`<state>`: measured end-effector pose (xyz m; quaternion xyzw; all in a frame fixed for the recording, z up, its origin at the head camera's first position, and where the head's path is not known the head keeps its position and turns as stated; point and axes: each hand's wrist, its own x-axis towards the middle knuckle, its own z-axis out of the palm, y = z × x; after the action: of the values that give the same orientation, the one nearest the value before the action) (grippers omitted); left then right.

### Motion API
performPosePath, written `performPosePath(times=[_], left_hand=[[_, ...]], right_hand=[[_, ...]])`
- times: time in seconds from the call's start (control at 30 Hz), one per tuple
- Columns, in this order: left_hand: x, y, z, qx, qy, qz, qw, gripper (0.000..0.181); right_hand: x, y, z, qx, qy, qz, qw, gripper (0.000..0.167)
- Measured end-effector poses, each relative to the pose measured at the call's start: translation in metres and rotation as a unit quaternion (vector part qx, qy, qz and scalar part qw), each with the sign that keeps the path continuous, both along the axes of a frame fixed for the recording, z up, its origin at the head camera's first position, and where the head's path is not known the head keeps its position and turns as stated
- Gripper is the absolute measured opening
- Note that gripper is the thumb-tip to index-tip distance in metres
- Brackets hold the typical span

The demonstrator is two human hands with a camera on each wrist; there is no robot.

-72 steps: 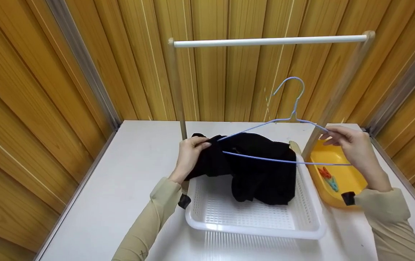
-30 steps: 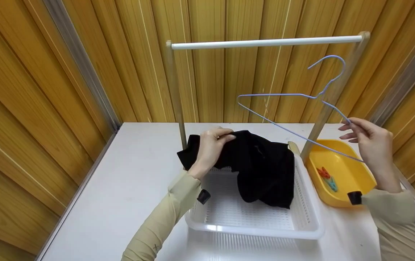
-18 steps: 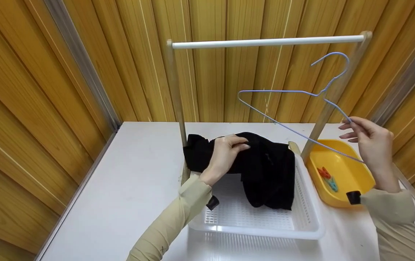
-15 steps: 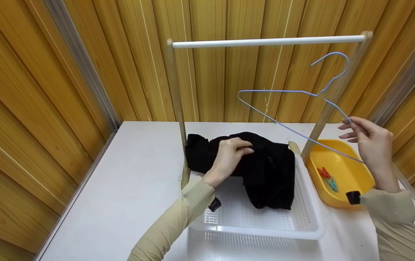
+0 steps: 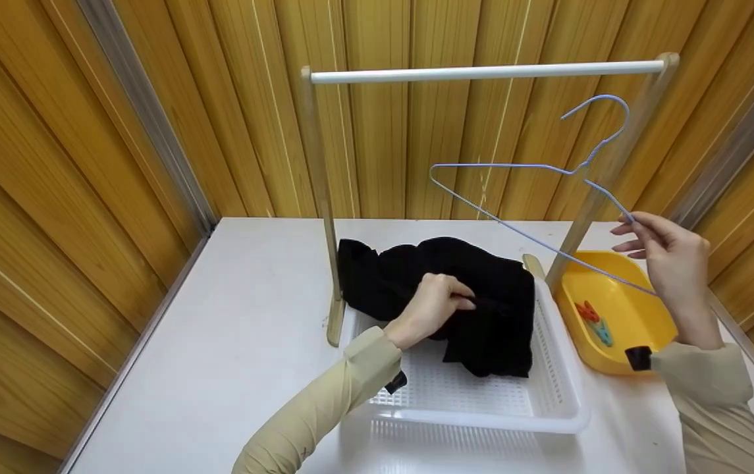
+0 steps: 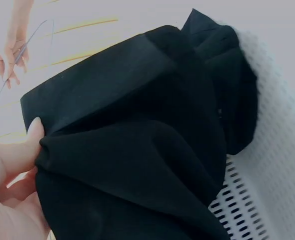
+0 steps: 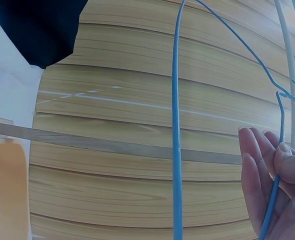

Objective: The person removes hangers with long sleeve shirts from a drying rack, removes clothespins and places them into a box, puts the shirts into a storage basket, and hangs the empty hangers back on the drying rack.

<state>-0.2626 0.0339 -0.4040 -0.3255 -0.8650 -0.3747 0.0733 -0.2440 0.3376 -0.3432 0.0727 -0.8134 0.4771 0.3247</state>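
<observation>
Two hands (image 5: 430, 305) (image 5: 678, 260), one hanger (image 7: 176, 130), one black cloth (image 5: 495, 276)

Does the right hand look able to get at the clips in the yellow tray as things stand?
Probably not without letting go first: the right hand pinches the blue hanger, so it is occupied. Otherwise the way looks free; nothing covers the clips in the open yellow tray.

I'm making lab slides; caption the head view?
Left hand pinches black cloth at a white basket; right hand holds a blue wire hanger.
</observation>
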Motion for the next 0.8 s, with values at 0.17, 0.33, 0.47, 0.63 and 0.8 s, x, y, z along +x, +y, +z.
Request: performPosePath(times=[0.17, 0.33, 0.47, 0.63, 0.8], left_hand=[[0.002, 0.000, -0.009, -0.064, -0.027, -0.010, 0.9975, 0.013], [0.006, -0.002, -0.018, -0.117, -0.051, -0.029, 0.9914, 0.012], [0.008, -0.004, -0.022, -0.136, -0.069, -0.036, 0.9876, 0.016], [0.008, -0.005, -0.023, -0.166, -0.083, -0.041, 0.9817, 0.017], [0.010, -0.007, -0.023, -0.208, -0.082, -0.047, 0.9736, 0.025]], right_hand=[[0.000, -0.001, -0.002, 0.007, -0.004, 0.000, 1.0000, 0.022], [0.001, -0.003, -0.003, 0.004, -0.016, 0.008, 0.9998, 0.023], [0.000, -0.004, -0.003, 0.009, -0.017, 0.006, 0.9998, 0.024], [0.000, -0.004, -0.003, 0.011, -0.026, 0.004, 0.9996, 0.025], [0.000, -0.005, -0.003, 0.011, -0.027, 0.006, 0.9996, 0.025]])
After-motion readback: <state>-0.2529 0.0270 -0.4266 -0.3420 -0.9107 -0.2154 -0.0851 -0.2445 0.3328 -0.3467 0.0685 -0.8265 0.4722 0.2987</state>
